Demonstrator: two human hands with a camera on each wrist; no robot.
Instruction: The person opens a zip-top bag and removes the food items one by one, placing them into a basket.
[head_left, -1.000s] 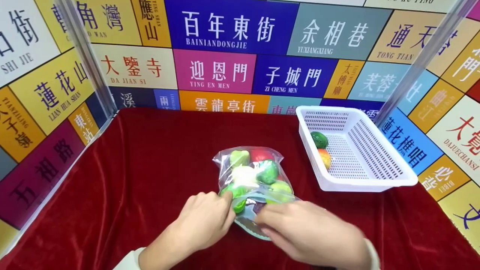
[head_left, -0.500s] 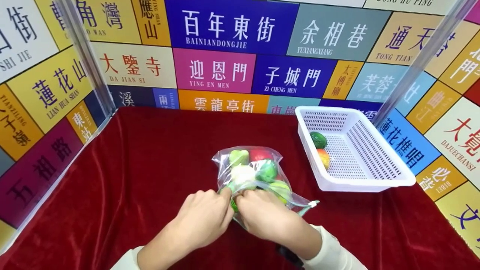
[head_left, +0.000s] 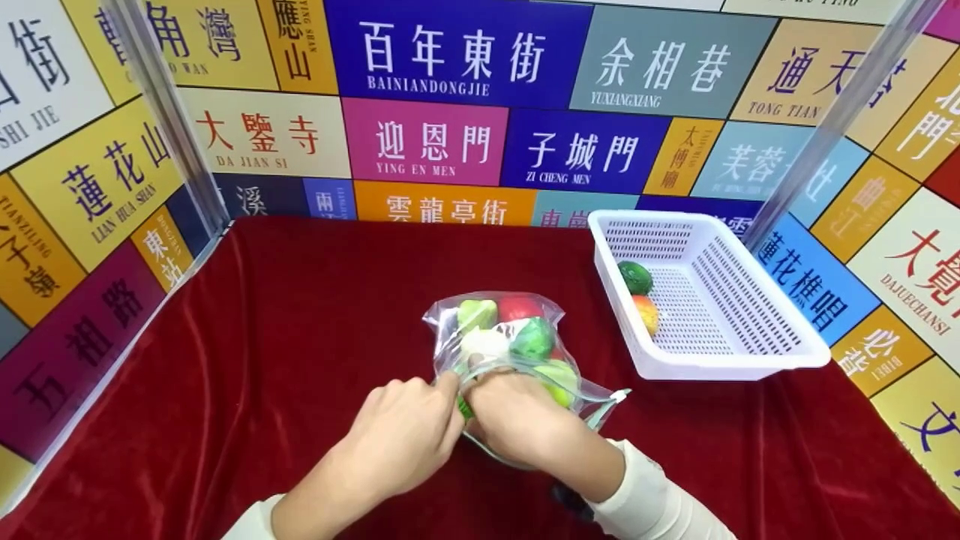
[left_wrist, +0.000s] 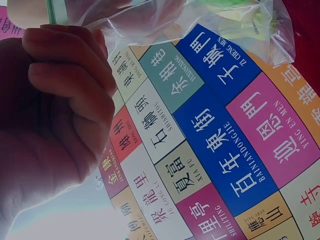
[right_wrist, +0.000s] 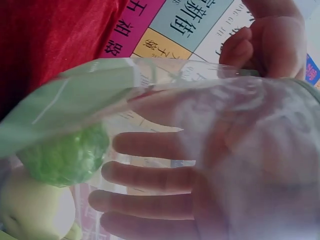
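Observation:
A clear zip bag (head_left: 442, 346) holds several fruits and vegetables, among them a red one (head_left: 520, 306), a light-green one (head_left: 478, 313), a white one (head_left: 484, 345) and a dark-green one (head_left: 534, 339). My left hand (head_left: 405, 424) pinches the bag's green-edged mouth; its curled fingers (left_wrist: 75, 85) show in the left wrist view. My right hand (head_left: 525, 416) reaches inside the bag, its fingertips hidden in the head view. Through the film in the right wrist view, its fingers (right_wrist: 150, 175) are straight and apart from a leafy green ball (right_wrist: 67, 155) and a pale round piece (right_wrist: 37, 205).
A white perforated basket (head_left: 750, 364) stands to the right, with a dark-green vegetable (head_left: 634, 278) and an orange-yellow fruit (head_left: 646, 313) along its left side. Red velvet cloth (head_left: 322, 300) covers the table. Panels with printed street names (head_left: 457, 52) enclose the back and sides.
My right hand has moved left and forward from the bag's mouth into the bag. The white zip slider now shows at the right corner. My left hand keeps its hold.

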